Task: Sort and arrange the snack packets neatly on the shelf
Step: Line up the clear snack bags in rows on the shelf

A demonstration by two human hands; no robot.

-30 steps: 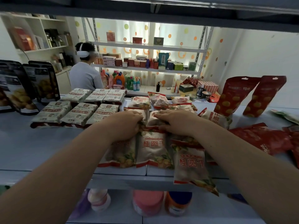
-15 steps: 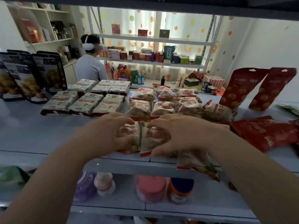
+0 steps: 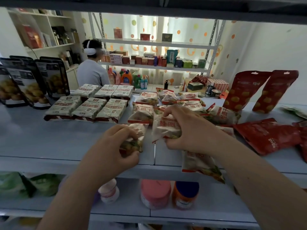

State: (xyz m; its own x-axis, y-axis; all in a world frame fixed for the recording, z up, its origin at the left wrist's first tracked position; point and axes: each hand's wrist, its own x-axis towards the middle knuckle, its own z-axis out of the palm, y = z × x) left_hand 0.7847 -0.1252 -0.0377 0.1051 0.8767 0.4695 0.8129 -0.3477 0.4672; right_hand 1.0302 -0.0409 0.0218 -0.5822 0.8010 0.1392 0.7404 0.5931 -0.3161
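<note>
Left hand [image 3: 114, 146], right hand [image 3: 187, 133] grip crinkled plastic packets [image 3: 166, 128].

Your left fingers [image 3: 128, 131] held the left packet [image 3: 139, 130] and your right fingers [image 3: 171, 112] the right packet [image 3: 164, 128], side by side over the shelf [image 3: 49, 143]. Behind them lay the loose packets [image 3: 166, 98]; left of those, the flat packs [image 3: 86, 108] in two rows. Before your right fingers, the overhanging packet [image 3: 199, 165] crossed the shelf edge.

White-and-red snack packets [image 3: 144, 113] on grey shelf [image 3: 49, 138]
</note>
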